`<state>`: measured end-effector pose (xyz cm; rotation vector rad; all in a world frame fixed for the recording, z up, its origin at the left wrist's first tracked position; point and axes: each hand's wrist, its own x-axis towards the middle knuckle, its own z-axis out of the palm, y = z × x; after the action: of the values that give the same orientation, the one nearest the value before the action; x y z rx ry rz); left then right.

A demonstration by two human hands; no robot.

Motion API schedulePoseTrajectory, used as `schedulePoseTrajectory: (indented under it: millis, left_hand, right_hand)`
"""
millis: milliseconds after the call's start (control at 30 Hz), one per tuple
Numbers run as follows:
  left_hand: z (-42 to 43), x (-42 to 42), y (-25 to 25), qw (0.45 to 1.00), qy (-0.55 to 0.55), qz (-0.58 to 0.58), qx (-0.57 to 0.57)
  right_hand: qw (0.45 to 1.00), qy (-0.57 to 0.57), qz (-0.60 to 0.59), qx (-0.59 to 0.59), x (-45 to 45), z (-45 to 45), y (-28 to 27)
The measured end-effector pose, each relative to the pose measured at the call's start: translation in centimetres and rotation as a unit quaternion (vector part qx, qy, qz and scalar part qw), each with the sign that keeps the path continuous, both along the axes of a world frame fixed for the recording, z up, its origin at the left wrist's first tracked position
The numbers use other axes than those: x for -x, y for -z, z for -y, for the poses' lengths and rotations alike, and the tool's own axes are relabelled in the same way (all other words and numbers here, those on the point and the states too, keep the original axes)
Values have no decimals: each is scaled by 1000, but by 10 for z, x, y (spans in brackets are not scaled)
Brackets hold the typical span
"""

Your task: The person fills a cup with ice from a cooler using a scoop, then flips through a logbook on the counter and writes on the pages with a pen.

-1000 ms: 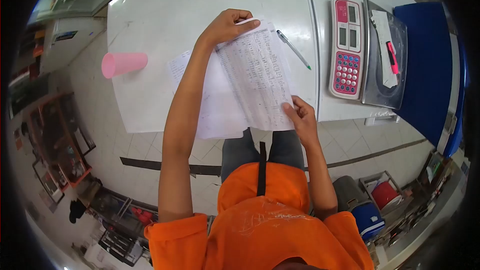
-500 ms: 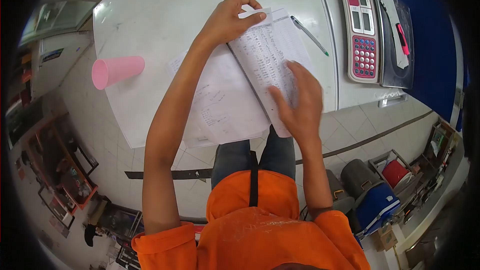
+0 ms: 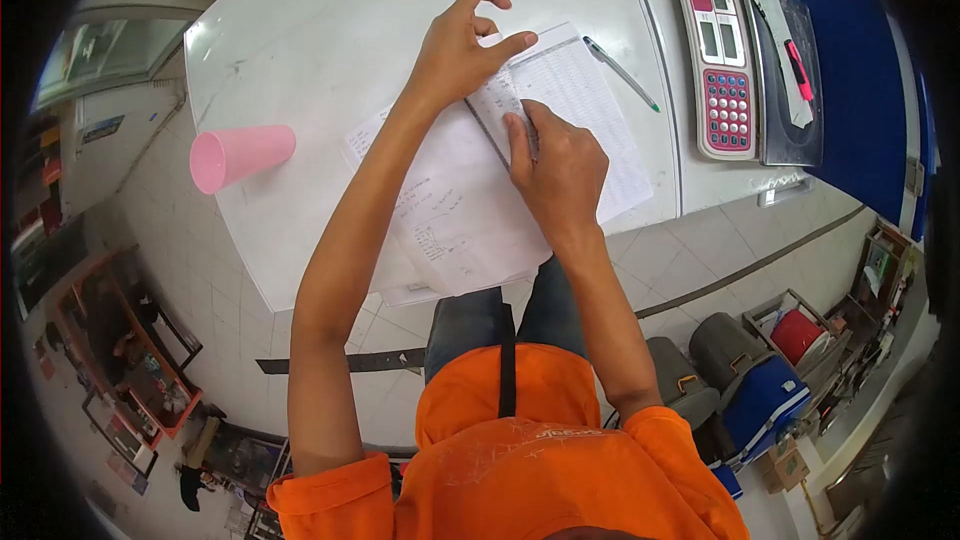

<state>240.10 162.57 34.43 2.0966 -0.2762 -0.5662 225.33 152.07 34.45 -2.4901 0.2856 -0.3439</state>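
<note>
A folded page (image 3: 492,112) with writing on it stands between my hands, narrow and partly hidden. My right hand (image 3: 562,165) pinches its right side between thumb and fingers. At the page's top end my left hand (image 3: 465,45) has thumb and fingers apart in a curved shape, and its contact with the paper is unclear. Beneath lie a handwritten sheet (image 3: 450,225) on the left and a printed sheet (image 3: 590,105) on the right. A pen with a green tip (image 3: 622,74) rests right of the papers.
A pink cup (image 3: 243,156) lies on its side at the left of the white table (image 3: 330,20). To the right stand a scale with keypad (image 3: 715,60) and its metal plate (image 3: 810,135), bearing paper and a pink marker (image 3: 798,70). A blue chair-like object (image 3: 850,70) is beyond.
The page went from spread out to folded narrow. My right hand moved up and left and closed on it. My left hand's fingers opened somewhat. A printed sheet is now uncovered.
</note>
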Motion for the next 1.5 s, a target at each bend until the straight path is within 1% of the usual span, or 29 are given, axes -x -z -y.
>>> schedulePoseTrajectory:
  millis: [100,200,233,300,400,500,600,700,800,900,1000,1067,1167,1300,1367,1500]
  left_hand:
    - [3,3,19,985,-35,151,69]
    - [6,1,21,958,-20,237,162]
    - [3,-1,19,970,29,180,163]
    - [-9,-7,8,977,125,62,160]
    - [-26,-19,7,936,304,42,175]
    - [-35,-26,-3,918,353,144,109]
    - [-41,-32,-10,922,363,128,51]
    - [-41,-33,-9,920,361,153,9]
    - [-39,-38,-8,912,369,181,-2]
    - [-38,-36,-2,929,339,149,21]
    - [-34,-38,-8,943,332,-10,20]
    - [-35,-38,0,944,329,-20,34]
    - [-34,-37,5,946,318,-22,56]
    - [-32,-35,11,946,302,0,115]
    - [-30,-36,13,946,304,7,109]
    - [-25,-37,15,946,310,29,95]
  right_hand:
    - [1000,2,-24,-11,-1,-2,-4]
    - [999,3,-23,-24,-1,-3,-4]
    - [999,4,-23,-27,-1,-3,-3]
    - [999,4,-25,-29,-2,-3,-4]
    - [999,6,-29,-33,-4,-1,-6]
    - [999,6,-26,-45,-4,1,-8]
    - [998,6,-23,-51,-6,0,-10]
    - [997,10,-41,-59,-7,0,-12]
    - [995,18,-64,-75,-8,4,-12]
    - [989,23,-88,-112,-8,8,-12]
    - [977,32,-109,-180,-3,12,-11]
    - [963,37,-116,-241,3,16,-7]
    - [927,56,-170,-329,9,23,-13]
    - [899,88,-197,-380,20,32,-15]
    - [891,102,-204,-393,32,39,-5]
    - [872,147,-229,-407,54,47,-5]
